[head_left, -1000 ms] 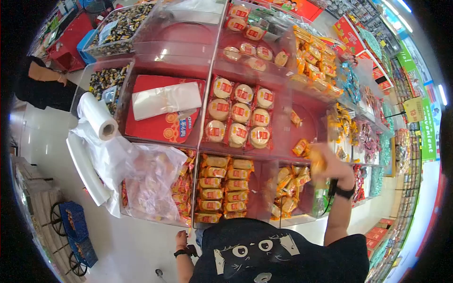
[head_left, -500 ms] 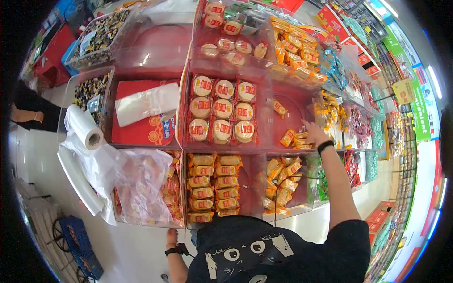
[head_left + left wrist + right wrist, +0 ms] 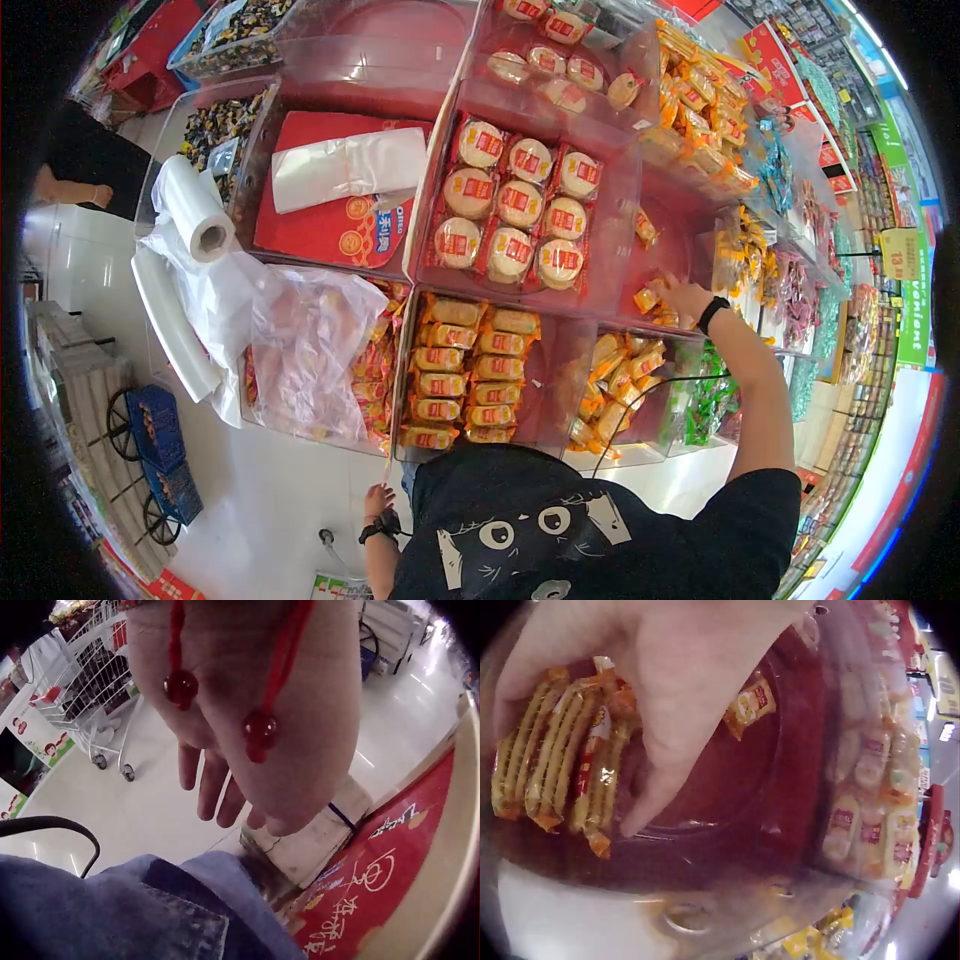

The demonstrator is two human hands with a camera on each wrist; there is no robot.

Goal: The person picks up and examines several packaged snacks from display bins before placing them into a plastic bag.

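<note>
1. Down in the red bin (image 3: 690, 255), the right hand (image 3: 685, 297) closes its fingers (image 3: 641, 802) and thumb around a row of orange snack packets (image 3: 555, 761) standing on edge, side by side, against the bin's near clear wall.
2. Just beyond the fingers, one more orange packet (image 3: 750, 701) lies flat and alone on the bin's red floor, apart from the gripped row.
3. A black wristband (image 3: 712, 314) sits on the right wrist, and the arm reaches over the lower bin of loose yellow packets (image 3: 620, 375).
4. Left of the red bin, round cakes in red-labelled wrappers (image 3: 515, 215) lie in three rows in the neighbouring compartment; below them, oblong orange packets (image 3: 470, 375) are stacked in two columns.
5. The left hand (image 3: 225, 750) hangs at the person's side, well apart from the display, fingers straight and loose, holding nothing; a red cord with two red beads (image 3: 259, 727) lies across its wrist.
6. Beside that hand are the person's blue jeans (image 3: 135, 907) and the display's red base panel (image 3: 375, 885).
7. Farther left, a roll of plastic bags (image 3: 195, 215) sits above a filled clear bag (image 3: 310, 350).
</note>
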